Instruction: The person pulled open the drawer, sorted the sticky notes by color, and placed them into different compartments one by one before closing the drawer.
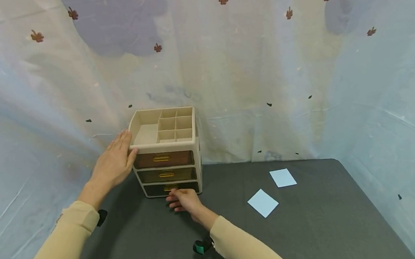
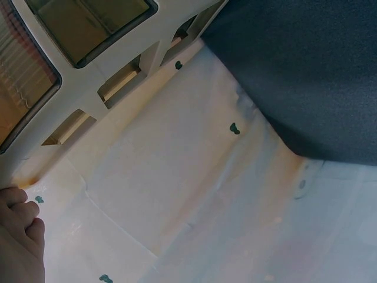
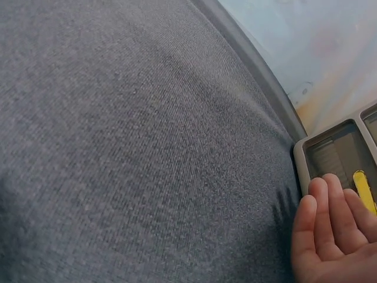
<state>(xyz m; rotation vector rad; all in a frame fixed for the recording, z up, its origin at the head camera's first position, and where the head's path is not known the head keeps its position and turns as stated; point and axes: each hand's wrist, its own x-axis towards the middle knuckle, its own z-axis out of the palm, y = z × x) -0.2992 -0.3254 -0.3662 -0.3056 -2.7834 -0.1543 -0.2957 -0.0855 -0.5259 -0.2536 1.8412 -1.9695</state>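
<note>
Head view: the drawer unit (image 1: 179, 155) stands upright on a dark table (image 1: 317, 219); the left hand (image 1: 114, 160), fingers straight, rests against its left side; the right hand (image 1: 185, 200) meets its bottom handle (image 1: 167, 188) (pinching, I cannot tell). Left wrist: curtain (image 2: 141, 194) beside the unit. Right wrist: fingers just beside that handle.

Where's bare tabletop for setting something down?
Free: tabletop right of the pale squares, and the patch between them and the drawer unit. Crowded: the unit's front, where the right hand is at the bottom drawer, and its left side, by the left hand.
</note>
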